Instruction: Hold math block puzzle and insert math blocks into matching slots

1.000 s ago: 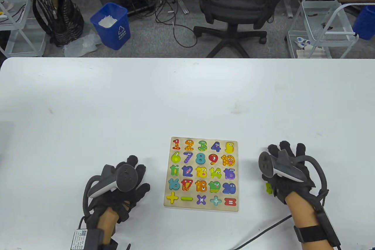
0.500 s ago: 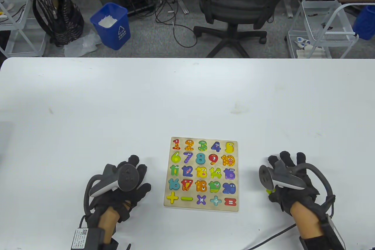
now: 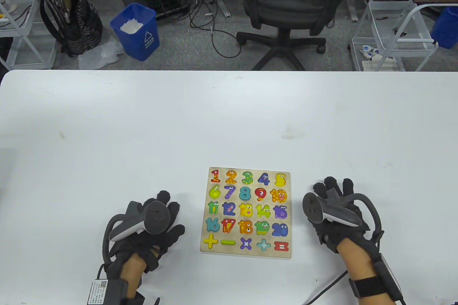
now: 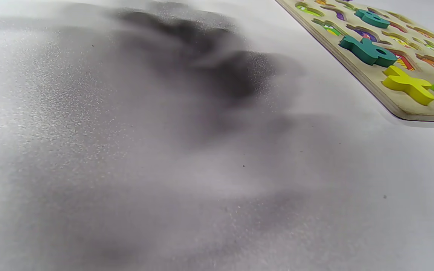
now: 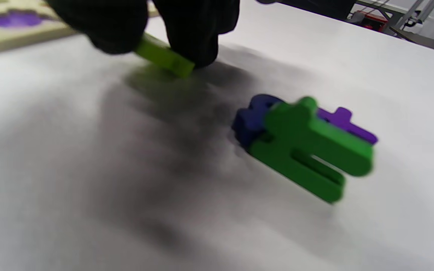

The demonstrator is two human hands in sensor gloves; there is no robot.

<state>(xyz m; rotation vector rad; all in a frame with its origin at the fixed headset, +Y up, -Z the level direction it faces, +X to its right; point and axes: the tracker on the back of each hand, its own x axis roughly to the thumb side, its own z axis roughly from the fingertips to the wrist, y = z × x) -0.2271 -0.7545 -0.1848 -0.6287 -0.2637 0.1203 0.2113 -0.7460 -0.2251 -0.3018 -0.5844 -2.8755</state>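
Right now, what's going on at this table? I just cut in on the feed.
The right hand sits just right of the wooden number puzzle board and pinches a lime-green block between its fingertips, at the table surface. A small pile of loose blocks, green, blue and purple, lies beside it. The left hand rests on the table left of the board, not touching it, so the board isn't yet held.

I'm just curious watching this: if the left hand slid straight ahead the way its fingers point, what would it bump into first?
Probably nothing. The left hand lies beside the puzzle board, its fingers pointing up the white table, slightly toward the board. That path looks free to the far edge, though it may graze the board's near-left side.
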